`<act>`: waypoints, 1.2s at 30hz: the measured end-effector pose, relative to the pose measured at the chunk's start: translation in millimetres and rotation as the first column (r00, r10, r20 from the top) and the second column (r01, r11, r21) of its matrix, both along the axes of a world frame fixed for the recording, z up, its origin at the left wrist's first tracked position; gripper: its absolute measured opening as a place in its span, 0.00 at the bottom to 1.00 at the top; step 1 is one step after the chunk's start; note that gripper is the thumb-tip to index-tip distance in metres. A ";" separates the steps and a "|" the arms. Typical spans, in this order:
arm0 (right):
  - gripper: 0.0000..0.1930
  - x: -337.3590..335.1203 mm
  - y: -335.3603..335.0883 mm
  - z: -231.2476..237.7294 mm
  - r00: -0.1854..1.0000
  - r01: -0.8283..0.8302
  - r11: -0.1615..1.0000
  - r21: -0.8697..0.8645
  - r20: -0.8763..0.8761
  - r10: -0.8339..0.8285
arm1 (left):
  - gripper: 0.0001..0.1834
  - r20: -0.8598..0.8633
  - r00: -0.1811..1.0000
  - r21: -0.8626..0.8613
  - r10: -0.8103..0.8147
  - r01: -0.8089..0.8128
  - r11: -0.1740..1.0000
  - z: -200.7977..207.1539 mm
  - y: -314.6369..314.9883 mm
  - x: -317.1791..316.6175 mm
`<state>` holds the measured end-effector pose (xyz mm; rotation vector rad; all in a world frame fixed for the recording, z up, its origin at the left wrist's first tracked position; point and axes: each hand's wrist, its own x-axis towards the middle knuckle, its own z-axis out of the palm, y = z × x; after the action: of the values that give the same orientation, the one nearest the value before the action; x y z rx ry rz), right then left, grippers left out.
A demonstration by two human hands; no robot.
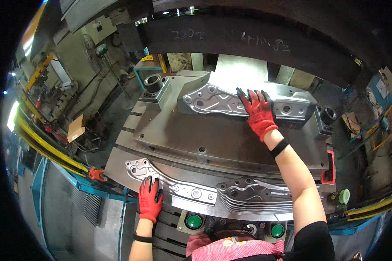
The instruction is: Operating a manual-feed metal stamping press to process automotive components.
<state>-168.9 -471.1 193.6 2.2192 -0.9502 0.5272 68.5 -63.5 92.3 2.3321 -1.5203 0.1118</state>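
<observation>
A stamped metal bracket (pixel 224 101) lies on the raised block of the steel press die (pixel 178 135) at the back. My right hand (pixel 260 112), in a red glove with black fingertips, rests over its middle with the fingers spread. On the front ledge lies a second metal bracket (pixel 196 193). Against its near left edge, my left hand (pixel 150 202) in a matching glove has its fingers stretched out onto the metal; its thumb side is partly hidden. Just right of that bracket, a nested stack of metal brackets (pixel 248 198) sits partly behind my right forearm.
Two guide bushings, left (pixel 153 82) and right (pixel 328 115), stand up from the die. The dark press ram (pixel 222 37) spans above. Green push buttons, left (pixel 193 221) and right (pixel 277 230), sit below the ledge. Yellow-edged guards flank both sides, including the left guard (pixel 52 145).
</observation>
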 end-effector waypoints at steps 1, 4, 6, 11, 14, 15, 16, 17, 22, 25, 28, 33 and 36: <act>0.52 -3.9 0.9 6.1 1.000 0.027 1.000 0.015 -0.016 -0.026 | 0.33 -0.002 1.000 -0.016 0.028 -0.028 0.999 -7.9 9.9 -1.3; 0.38 -8.8 -2.3 7.8 0.991 -0.046 0.999 -0.020 0.121 0.048 | 0.33 -0.100 0.988 -0.053 0.120 -0.126 0.991 -30.4 31.4 -16.9; 0.40 -25.8 18.3 30.5 0.999 -0.012 0.994 0.112 0.031 0.009 | 0.33 -0.227 0.958 -0.125 0.175 -0.206 0.970 -55.4 44.1 -34.0; 0.46 -139.9 111.6 68.1 0.968 -0.060 0.932 0.357 0.249 -0.033 | 0.42 -0.510 0.802 0.308 0.310 -0.166 0.937 -143.2 80.0 -76.7; 0.44 -239.2 169.4 14.9 0.823 -0.073 0.912 0.404 0.540 -0.174 | 0.53 -0.704 0.522 0.462 0.481 -0.178 0.869 -194.6 82.3 -88.4; 0.41 -274.3 195.7 -6.5 0.617 -0.073 0.894 0.442 0.724 -0.308 | 0.62 -0.731 0.484 0.476 0.481 -0.144 0.868 -206.3 70.5 -87.3; 0.39 -311.1 220.9 -34.3 0.588 0.194 0.911 0.364 0.700 -0.406 | 0.63 -0.723 0.484 0.512 0.492 -0.102 0.853 -200.8 55.3 -90.1; 0.40 -351.1 244.8 -63.0 0.454 0.421 0.806 0.416 0.673 -0.584 | 0.63 -0.714 0.485 0.549 0.506 -0.062 0.833 -180.1 33.5 -92.8; 0.41 -396.7 351.1 -256.9 0.047 -0.037 0.378 0.925 0.379 -0.924 | 0.73 -0.805 0.405 0.443 0.433 -0.075 0.894 -279.2 77.9 -40.2; 0.51 -415.0 372.3 -343.4 0.239 -0.217 0.044 0.975 0.097 -0.966 | 0.77 -0.739 0.502 0.537 0.451 0.033 0.843 -218.3 42.0 -67.2; 0.57 -403.3 372.7 -350.9 0.268 -0.125 0.090 0.988 0.121 -0.956 | 0.78 -0.790 0.438 0.478 0.429 0.002 0.878 -188.2 34.8 -84.1; 0.58 -402.1 366.6 -379.2 0.225 -0.119 0.074 0.990 0.100 -0.969 | 0.78 -0.655 0.607 0.528 0.450 -0.059 0.847 -222.3 44.3 -72.9; 0.57 -400.6 365.8 -355.9 0.239 -0.073 0.028 0.997 0.044 -0.970 | 0.78 -0.713 0.540 0.507 0.447 -0.042 0.861 -220.5 34.4 -79.4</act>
<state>-569.5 -105.3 -162.4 1.7421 -3.4537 0.6909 -10.8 -29.1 -128.2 2.3213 -0.7385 -1.2157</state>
